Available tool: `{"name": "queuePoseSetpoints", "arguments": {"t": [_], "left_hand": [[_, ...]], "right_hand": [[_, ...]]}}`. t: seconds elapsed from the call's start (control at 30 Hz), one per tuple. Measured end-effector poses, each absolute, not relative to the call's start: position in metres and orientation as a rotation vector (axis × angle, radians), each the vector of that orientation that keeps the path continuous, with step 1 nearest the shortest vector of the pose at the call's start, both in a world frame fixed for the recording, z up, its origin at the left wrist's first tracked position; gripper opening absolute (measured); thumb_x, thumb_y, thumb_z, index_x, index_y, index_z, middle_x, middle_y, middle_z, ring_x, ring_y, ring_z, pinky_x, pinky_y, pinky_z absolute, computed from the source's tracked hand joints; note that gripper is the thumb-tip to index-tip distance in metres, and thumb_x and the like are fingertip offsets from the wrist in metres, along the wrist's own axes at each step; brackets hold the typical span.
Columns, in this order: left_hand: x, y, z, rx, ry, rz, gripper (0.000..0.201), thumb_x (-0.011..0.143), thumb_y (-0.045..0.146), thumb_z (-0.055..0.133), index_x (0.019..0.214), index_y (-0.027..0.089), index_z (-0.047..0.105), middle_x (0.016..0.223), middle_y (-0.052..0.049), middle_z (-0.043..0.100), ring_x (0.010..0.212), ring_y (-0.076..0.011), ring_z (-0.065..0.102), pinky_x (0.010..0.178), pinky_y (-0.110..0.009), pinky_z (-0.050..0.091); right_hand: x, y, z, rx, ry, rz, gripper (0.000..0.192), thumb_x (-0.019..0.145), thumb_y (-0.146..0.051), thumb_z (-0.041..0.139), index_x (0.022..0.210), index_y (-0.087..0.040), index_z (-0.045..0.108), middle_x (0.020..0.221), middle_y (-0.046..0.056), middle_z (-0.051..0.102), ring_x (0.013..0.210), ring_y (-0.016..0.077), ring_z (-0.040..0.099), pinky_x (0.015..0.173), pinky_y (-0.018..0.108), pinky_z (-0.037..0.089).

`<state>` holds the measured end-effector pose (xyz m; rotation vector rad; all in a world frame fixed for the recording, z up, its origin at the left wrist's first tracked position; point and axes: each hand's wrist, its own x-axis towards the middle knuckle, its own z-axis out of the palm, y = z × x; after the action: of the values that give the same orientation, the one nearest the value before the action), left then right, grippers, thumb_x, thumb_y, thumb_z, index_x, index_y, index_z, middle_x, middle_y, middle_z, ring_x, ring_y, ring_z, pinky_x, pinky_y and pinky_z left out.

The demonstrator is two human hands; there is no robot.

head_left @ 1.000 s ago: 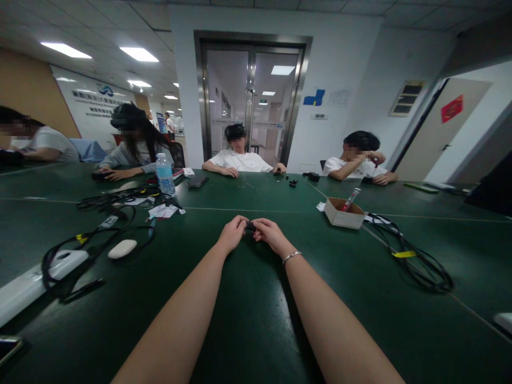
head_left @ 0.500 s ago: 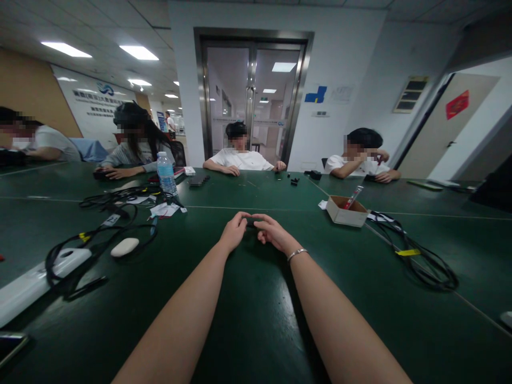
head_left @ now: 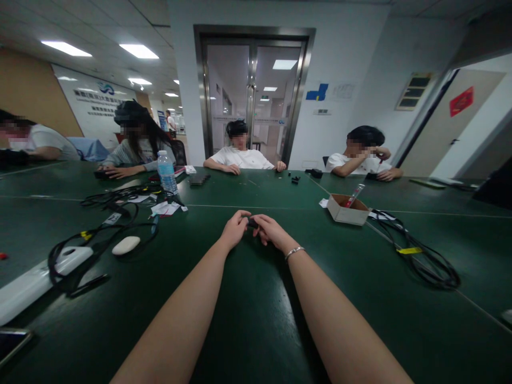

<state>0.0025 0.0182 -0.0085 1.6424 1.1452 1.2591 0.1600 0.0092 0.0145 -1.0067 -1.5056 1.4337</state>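
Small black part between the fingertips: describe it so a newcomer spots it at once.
On the dark green table, follow both bare forearms to where the left hand and right hand meet. The small black part sits pinched between their fingertips, the only item held off the tabletop.

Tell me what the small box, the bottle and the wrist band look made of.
Small box: brown cardboard, matte, with raw open edges. Bottle: clear plastic, probably, see-through with a blue cap and label. Wrist band on the right arm: likely metal, thin and silvery with a glint. The green table has a smooth, slightly glossy top.
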Motion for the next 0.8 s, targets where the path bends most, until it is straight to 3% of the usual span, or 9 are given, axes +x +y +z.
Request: {"name": "queuePoseSetpoints", "arguments": {"t": [0.13, 0.3, 0.43, 0.6, 0.73, 0.8], "left_hand": [[0.0023, 0.018, -0.0086, 1.654, 1.148, 1.264, 0.025, 0.084, 0.026, 0.043, 0.104, 0.02, 0.056, 0.06, 0.003, 0.049, 0.055, -0.0105, 0.046, 0.054, -0.021, 0.035], [0.0023, 0.0169, -0.0076, 1.636, 1.145, 1.261, 0.025, 0.083, 0.026, 0.045, 0.104, 0.019, 0.056, 0.061, 0.003, 0.051, 0.056, -0.0106, 0.047, 0.054, -0.021, 0.036], [0.0021, 0.0188, -0.0091, 1.633, 1.147, 1.263, 0.025, 0.084, 0.027, 0.044, 0.104, 0.019, 0.056, 0.061, 0.003, 0.05, 0.056, -0.0106, 0.047, 0.054, -0.021, 0.036], [0.0019, 0.0205, -0.011, 1.621, 1.131, 1.268, 0.025, 0.083, 0.027, 0.045, 0.104, 0.019, 0.056, 0.064, 0.001, 0.053, 0.058, -0.0108, 0.049, 0.054, -0.021, 0.037], [0.0019, 0.0206, -0.0111, 1.633, 1.131, 1.274, 0.025, 0.085, 0.027, 0.044, 0.105, 0.018, 0.056, 0.063, 0.001, 0.052, 0.058, -0.0108, 0.049, 0.054, -0.021, 0.037], [0.0022, 0.02, -0.0101, 1.637, 1.141, 1.27, 0.025, 0.085, 0.026, 0.043, 0.105, 0.018, 0.055, 0.062, 0.002, 0.052, 0.058, -0.0111, 0.05, 0.054, -0.021, 0.037]], "right_hand": [[0.1589, 0.0097, 0.013, -0.967, -1.476, 1.421, 0.042, 0.074, -0.015, 0.066, 0.11, -0.022, 0.046, 0.067, -0.007, 0.054, 0.035, 0.0045, 0.044, 0.033, 0.017, 0.046], [0.1585, 0.0088, 0.0153, -1.03, -1.446, 1.453, 0.018, 0.087, -0.028, 0.051, 0.101, -0.016, 0.051, 0.061, -0.004, 0.053, 0.033, 0.0049, 0.039, 0.032, 0.021, 0.048], [0.1592, 0.0081, 0.0167, -0.975, -1.43, 1.471, 0.039, 0.075, -0.013, 0.064, 0.109, -0.021, 0.048, 0.074, -0.005, 0.054, 0.038, 0.0043, 0.047, 0.038, 0.02, 0.052], [0.1598, 0.0075, 0.0175, -1.044, -1.416, 1.515, 0.019, 0.087, -0.025, 0.054, 0.104, -0.017, 0.052, 0.066, -0.003, 0.054, 0.037, 0.0054, 0.046, 0.039, 0.023, 0.053], [0.1599, 0.0081, 0.0175, -0.971, -1.42, 1.519, 0.033, 0.076, -0.011, 0.064, 0.106, -0.019, 0.05, 0.073, -0.004, 0.056, 0.04, 0.0043, 0.049, 0.045, 0.023, 0.056], [0.1598, 0.0084, 0.0175, -1.004, -1.382, 1.545, 0.03, 0.08, -0.017, 0.063, 0.106, -0.019, 0.049, 0.072, -0.003, 0.056, 0.042, 0.0061, 0.052, 0.046, 0.025, 0.057]]}}
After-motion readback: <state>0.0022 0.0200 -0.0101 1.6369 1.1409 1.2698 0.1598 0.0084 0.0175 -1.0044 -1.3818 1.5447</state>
